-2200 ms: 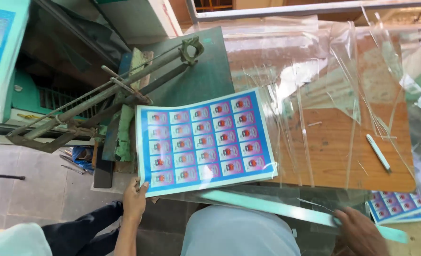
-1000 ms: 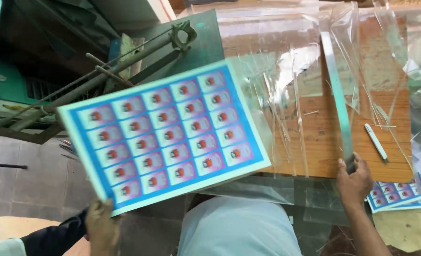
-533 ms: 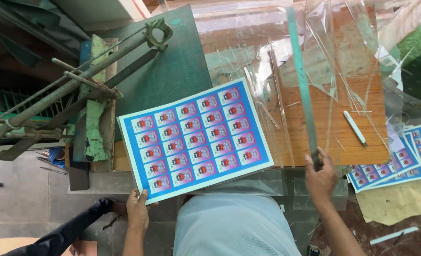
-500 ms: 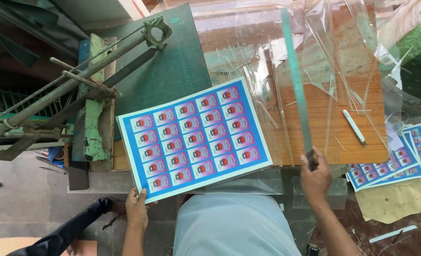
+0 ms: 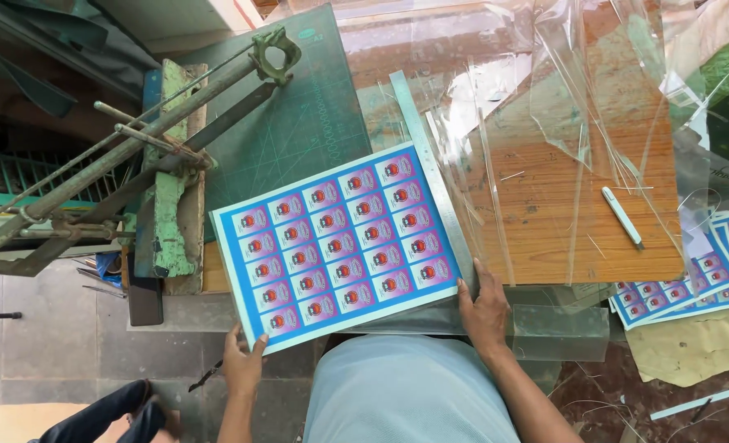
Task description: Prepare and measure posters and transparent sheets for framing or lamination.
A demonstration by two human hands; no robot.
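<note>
Nearest to me, below the printed sheet (image 5: 338, 244), my left hand (image 5: 241, 365) pinches that sheet's lower left corner, thumb on top and fingers tucked underneath. The sheet is a blue-bordered grid of small round red-and-pink labels, lying tilted on the counter (image 5: 561, 213) with its lower edge overhanging toward me. My right hand (image 5: 483, 308) lies at the sheet's lower right corner, fingers spread and pressed down on the near end of a long metal ruler (image 5: 434, 176); it grips nothing that I can see, only bears down flat. The ruler runs along the sheet's right edge, touching it, and reaches away past the sheet's top right corner.

Right of the sheet, loose clear plastic film (image 5: 561, 107) is heaped over the wooden board of the counter, and a white pen-shaped knife (image 5: 622, 216) lies on the wood beyond the film's strips. Farther right of the sheet, more printed label sheets (image 5: 692, 275) are stacked at the board's corner.

Beyond the sheet's upper edge lies a green cutting mat (image 5: 299, 115). Left of the sheet stands an old green lever-arm paper cutter (image 5: 164, 156), its long arm raised at a slant over the mat's left side.
</note>
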